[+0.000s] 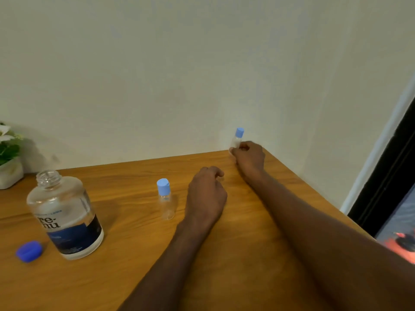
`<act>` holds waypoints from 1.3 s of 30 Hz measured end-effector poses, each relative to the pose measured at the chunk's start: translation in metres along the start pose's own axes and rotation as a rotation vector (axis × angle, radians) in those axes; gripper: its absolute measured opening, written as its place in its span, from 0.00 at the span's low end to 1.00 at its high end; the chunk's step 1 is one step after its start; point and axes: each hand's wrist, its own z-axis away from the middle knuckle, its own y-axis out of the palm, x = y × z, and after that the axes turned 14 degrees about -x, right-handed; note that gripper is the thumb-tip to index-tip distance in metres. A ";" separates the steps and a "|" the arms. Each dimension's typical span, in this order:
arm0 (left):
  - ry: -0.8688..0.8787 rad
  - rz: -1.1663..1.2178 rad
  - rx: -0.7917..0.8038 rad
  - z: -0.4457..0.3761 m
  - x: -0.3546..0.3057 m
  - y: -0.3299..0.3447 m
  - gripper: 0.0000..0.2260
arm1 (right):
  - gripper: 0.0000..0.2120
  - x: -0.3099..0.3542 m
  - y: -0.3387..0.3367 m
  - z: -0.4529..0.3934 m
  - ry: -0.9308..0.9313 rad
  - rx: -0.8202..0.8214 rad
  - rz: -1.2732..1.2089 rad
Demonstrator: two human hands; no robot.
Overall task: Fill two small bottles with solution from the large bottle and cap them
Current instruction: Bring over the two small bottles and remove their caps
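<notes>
Wooden desk (125,286) against a pale wall: the right hand (248,157) grips a capped small bottle (237,139) upright at the far edge. The left hand (205,195) rests loosely curled, holding nothing, beside a second capped bottle (165,199), also upright. Left stands the large bottle (65,217), neck up, uncapped, its blue cap (29,251) nearby.
</notes>
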 end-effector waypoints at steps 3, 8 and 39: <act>0.073 0.076 0.018 0.014 -0.014 -0.016 0.16 | 0.13 0.003 -0.033 0.038 0.027 0.041 -0.116; 0.264 0.119 -0.103 0.061 -0.029 -0.064 0.16 | 0.12 0.015 -0.084 0.107 0.070 0.055 -0.151; -0.265 0.321 -0.212 0.062 0.031 -0.140 0.19 | 0.47 0.065 -0.099 0.223 -0.318 0.310 0.225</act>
